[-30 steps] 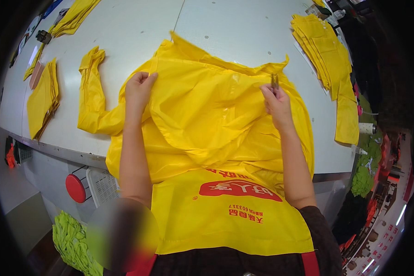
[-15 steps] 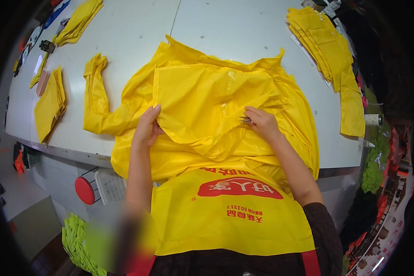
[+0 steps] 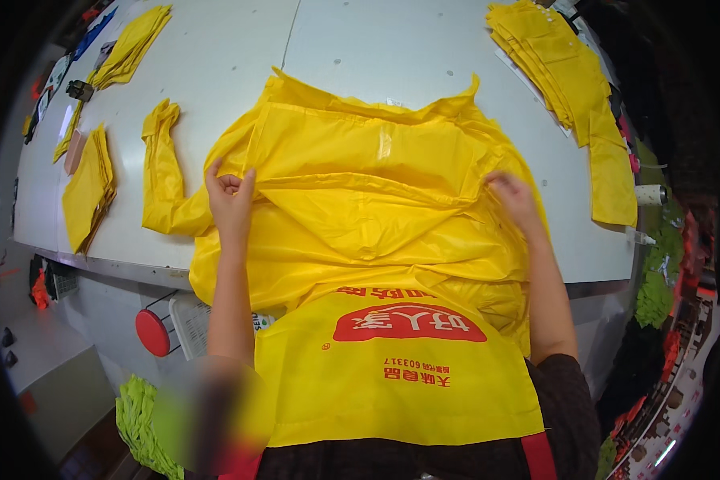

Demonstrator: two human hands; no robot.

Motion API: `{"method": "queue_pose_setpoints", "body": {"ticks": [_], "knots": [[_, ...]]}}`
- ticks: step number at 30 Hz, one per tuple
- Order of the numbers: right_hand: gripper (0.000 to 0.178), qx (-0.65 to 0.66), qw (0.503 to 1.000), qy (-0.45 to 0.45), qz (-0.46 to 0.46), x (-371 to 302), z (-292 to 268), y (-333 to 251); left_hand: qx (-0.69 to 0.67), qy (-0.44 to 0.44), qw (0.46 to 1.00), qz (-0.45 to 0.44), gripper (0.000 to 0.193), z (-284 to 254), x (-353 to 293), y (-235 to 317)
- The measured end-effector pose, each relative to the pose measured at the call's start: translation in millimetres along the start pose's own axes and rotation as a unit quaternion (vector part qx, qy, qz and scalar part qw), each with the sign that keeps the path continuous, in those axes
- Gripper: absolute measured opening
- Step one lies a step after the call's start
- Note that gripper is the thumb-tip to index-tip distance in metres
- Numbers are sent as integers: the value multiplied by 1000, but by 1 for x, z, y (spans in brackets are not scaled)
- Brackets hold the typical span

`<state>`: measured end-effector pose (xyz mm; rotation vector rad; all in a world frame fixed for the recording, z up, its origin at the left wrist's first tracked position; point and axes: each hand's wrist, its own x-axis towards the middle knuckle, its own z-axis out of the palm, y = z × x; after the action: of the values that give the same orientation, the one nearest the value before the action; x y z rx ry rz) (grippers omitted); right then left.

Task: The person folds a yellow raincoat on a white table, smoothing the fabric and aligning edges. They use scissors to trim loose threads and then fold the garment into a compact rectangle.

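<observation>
A yellow waterproof-looking garment [image 3: 360, 216] lies bunched on the table in front of me, one sleeve [image 3: 162, 172] stretched out to the left. A turned-over panel with a seamed edge runs across its middle. At the left end of that edge, my left hand [image 3: 232, 200] is closed on the cloth, fingers curled. My right hand [image 3: 517, 204] pinches the garment at the edge's right end, fingertips pressed together. The small metal snips seen earlier in my right hand are not visible now.
Folded yellow pieces lie in a stack [image 3: 560, 76] at the far right, with more stacks at the far left [image 3: 136, 44] and left edge [image 3: 90, 192]. A small black object [image 3: 79, 90] stands there too. Below the table are a red round stool [image 3: 153, 333] and white basket [image 3: 194, 324].
The panel held up before now lies lower, its edge drawn straight across. My left hand has shifted left and slightly up; my right hand has moved right. The snips have gone from sight.
</observation>
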<state>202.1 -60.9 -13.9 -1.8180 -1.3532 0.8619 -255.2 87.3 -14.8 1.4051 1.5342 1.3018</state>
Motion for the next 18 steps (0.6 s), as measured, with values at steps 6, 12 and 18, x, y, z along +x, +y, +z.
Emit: {"method": "queue_pose_setpoints", "body": {"ticks": [6, 12, 18], "knots": [[33, -266, 923, 259, 103, 10, -102, 109, 131, -323, 875, 336, 41, 37, -78, 30], [32, -404, 866, 294, -15, 17, -98, 125, 243, -430, 773, 400, 43, 79, -115, 35], [30, -266, 907, 77, -316, -13, 41, -41, 201, -401, 806, 386, 32, 76, -117, 31]]}}
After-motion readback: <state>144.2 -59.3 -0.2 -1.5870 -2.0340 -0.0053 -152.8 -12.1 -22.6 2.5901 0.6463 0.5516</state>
